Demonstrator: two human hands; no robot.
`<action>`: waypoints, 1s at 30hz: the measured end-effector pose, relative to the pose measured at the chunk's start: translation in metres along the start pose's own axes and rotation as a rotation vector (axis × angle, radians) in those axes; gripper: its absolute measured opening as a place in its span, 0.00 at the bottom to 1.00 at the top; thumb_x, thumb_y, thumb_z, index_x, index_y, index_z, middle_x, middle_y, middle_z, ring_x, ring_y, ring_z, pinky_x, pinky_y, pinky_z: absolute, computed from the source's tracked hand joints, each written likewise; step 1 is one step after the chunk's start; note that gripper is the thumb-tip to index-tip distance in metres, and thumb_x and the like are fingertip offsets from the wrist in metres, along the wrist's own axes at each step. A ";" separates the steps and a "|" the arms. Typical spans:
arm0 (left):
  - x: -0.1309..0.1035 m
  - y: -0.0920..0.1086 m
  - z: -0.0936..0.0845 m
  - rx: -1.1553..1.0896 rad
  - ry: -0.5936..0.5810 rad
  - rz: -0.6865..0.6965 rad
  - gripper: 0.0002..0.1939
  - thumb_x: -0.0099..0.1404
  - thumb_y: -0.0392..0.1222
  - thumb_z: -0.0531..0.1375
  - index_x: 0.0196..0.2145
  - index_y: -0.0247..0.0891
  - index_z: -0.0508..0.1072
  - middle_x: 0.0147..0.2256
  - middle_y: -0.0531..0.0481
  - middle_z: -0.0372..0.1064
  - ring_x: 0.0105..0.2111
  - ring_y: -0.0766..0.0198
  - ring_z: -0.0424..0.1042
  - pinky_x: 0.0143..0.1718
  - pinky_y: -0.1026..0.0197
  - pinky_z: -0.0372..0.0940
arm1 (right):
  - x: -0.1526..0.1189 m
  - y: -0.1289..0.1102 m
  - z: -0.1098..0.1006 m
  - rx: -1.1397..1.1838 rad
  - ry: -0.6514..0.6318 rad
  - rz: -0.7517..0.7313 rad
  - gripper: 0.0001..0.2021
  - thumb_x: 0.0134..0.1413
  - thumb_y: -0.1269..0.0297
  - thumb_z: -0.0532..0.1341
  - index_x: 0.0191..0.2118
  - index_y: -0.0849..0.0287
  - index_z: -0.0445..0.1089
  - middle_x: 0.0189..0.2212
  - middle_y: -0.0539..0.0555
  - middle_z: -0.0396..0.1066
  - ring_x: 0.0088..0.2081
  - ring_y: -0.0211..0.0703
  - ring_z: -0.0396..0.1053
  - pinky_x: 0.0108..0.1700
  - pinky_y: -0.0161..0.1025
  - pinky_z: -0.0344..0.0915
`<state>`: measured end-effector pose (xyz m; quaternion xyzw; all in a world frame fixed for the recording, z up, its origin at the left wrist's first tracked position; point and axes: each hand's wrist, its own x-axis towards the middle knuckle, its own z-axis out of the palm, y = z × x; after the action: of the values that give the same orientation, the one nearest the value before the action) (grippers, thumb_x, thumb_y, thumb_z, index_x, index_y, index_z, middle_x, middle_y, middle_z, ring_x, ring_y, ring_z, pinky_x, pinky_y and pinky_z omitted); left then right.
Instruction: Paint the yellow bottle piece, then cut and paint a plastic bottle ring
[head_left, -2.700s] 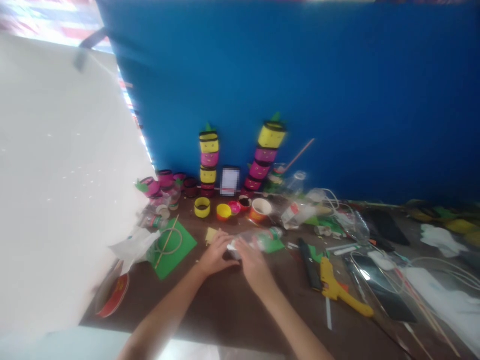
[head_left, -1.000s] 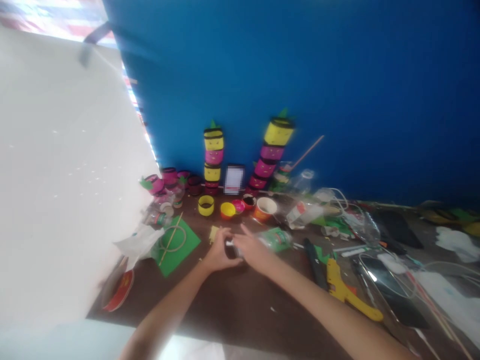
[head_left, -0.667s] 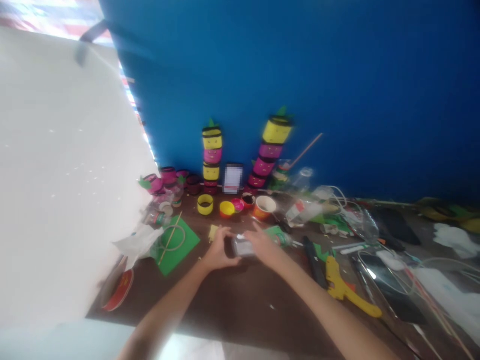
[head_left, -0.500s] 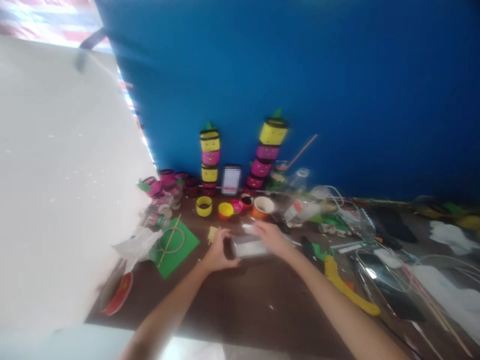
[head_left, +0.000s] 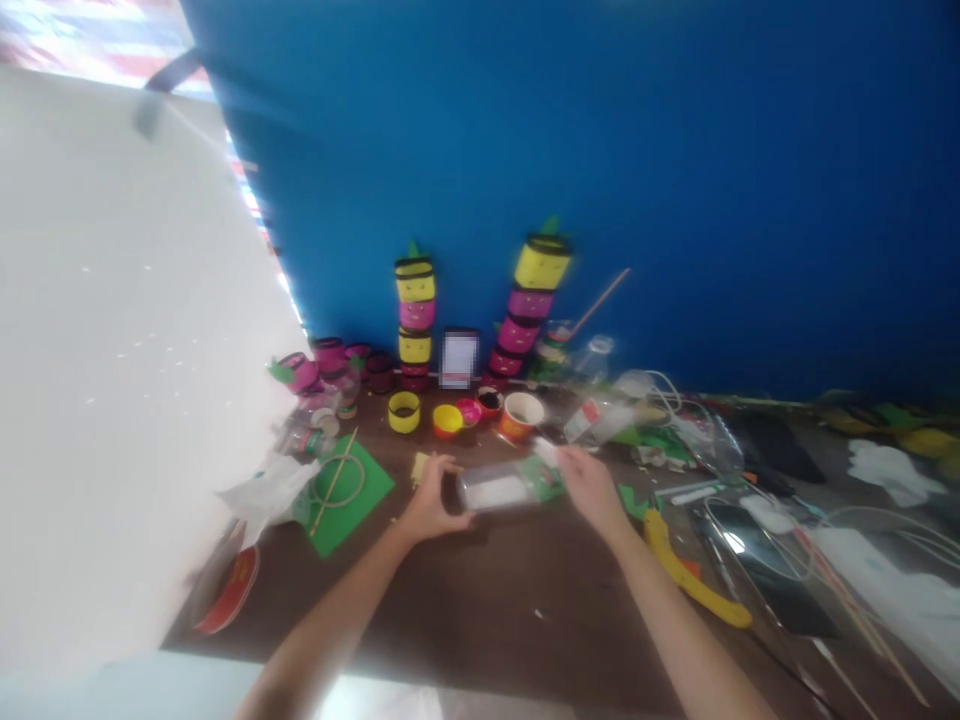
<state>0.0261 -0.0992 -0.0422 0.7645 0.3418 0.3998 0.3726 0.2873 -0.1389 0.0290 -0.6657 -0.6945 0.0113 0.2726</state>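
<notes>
Near part of the desk [head_left: 510, 620]: both forearms [head_left: 341, 620] reach in over it, slanting toward each other. Yellow glue gun [head_left: 694, 580] lies at right, partly behind the right forearm. Left hand [head_left: 429, 505]: thumb near, fingers far, curved in a C about the left end of a clear bottle [head_left: 495, 490]; can't tell if they press on it. Bottle lies on its side mid-desk, right end running up to the right hand [head_left: 592, 487]. That hand is palm down, fingers pinching a small white piece [head_left: 546, 452] by the bottle's far right side; blurred, maybe paper or tape. Step in hand looks like handling bottle and white piece together; any move from here calls for a steady left side and a light right pinch. Beyond: yellow ring [head_left: 403, 412], paper cup [head_left: 520, 415]. Farthest: left stack [head_left: 416, 315] upright, right stack [head_left: 529, 310] tilted, blue panel [head_left: 480, 130] behind.
</notes>
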 end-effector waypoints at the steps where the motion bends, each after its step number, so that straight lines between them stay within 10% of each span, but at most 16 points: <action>1: 0.000 0.000 0.000 0.005 0.001 0.004 0.43 0.43 0.40 0.68 0.53 0.41 0.49 0.47 0.44 0.62 0.55 0.49 0.59 0.62 0.39 0.41 | -0.005 0.000 0.001 -0.009 0.031 0.004 0.17 0.60 0.67 0.45 0.38 0.61 0.72 0.30 0.56 0.76 0.32 0.46 0.75 0.35 0.41 0.70; 6: 0.000 0.000 0.000 0.033 0.000 -0.004 0.40 0.43 0.42 0.68 0.51 0.39 0.54 0.49 0.42 0.59 0.56 0.47 0.57 0.61 0.39 0.43 | -0.037 -0.015 0.023 -0.032 0.099 -0.072 0.22 0.54 0.78 0.44 0.44 0.58 0.72 0.44 0.59 0.74 0.50 0.51 0.69 0.52 0.51 0.64; 19: -0.002 0.003 -0.003 -0.003 -0.012 -0.027 0.43 0.45 0.43 0.68 0.54 0.39 0.49 0.49 0.41 0.60 0.52 0.52 0.62 0.56 0.44 0.55 | -0.063 -0.051 0.057 0.079 0.083 -0.385 0.23 0.57 0.79 0.44 0.48 0.59 0.70 0.48 0.55 0.72 0.54 0.42 0.65 0.59 0.48 0.59; 26: -0.002 0.004 -0.001 0.049 0.017 0.087 0.37 0.47 0.38 0.66 0.53 0.40 0.54 0.49 0.42 0.58 0.54 0.52 0.60 0.61 0.41 0.46 | -0.039 -0.044 0.018 0.086 0.023 -0.145 0.18 0.62 0.67 0.46 0.45 0.59 0.72 0.36 0.56 0.77 0.38 0.43 0.75 0.39 0.39 0.73; 30: -0.001 0.010 -0.003 0.137 0.001 0.138 0.33 0.50 0.32 0.61 0.53 0.41 0.56 0.49 0.43 0.58 0.56 0.52 0.56 0.62 0.40 0.43 | -0.032 -0.040 0.014 0.080 0.035 -0.143 0.17 0.61 0.68 0.48 0.47 0.57 0.71 0.41 0.57 0.76 0.46 0.46 0.72 0.48 0.46 0.69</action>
<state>0.0253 -0.1035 -0.0331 0.8097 0.3151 0.4006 0.2908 0.2436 -0.1683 0.0205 -0.6029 -0.7346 0.0079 0.3111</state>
